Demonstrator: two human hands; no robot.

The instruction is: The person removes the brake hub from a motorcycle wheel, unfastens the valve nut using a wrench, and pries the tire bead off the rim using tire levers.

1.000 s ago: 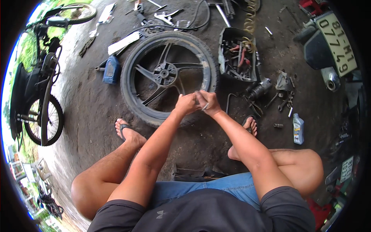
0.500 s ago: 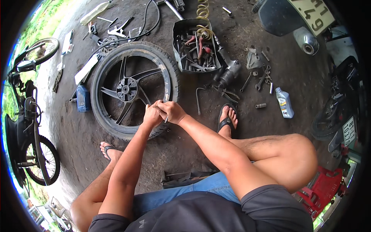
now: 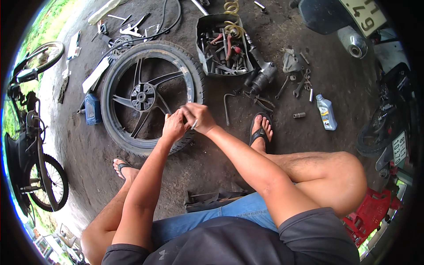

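A motorcycle wheel [image 3: 142,96] with black spokes and a worn tyre lies flat on the ground before me. Both hands meet at its near right edge, over the rim and tyre. My right hand [image 3: 201,119] is closed around a thin metal rod-like tool [image 3: 194,125]; only a short end sticks out below the fist. Against it on the left, my left hand [image 3: 175,125] has its fingers curled at the rim, with the thumb raised. Whatever lies beneath those fingers is hidden.
Beyond the wheel stands a cut-open bin [image 3: 204,57] of tools, beside an air impact wrench [image 3: 265,78]. Wrenches [image 3: 301,85], a socket [image 3: 299,115] and a plastic bottle [image 3: 326,113] lie right. A blue bottle [image 3: 92,109] touches the left side; a motorbike [image 3: 33,128] stands farther left.
Both hands have shifted slightly up in the picture. My right fist has turned and its rod end sits higher; my left thumb now stands up. The view has shifted a little.
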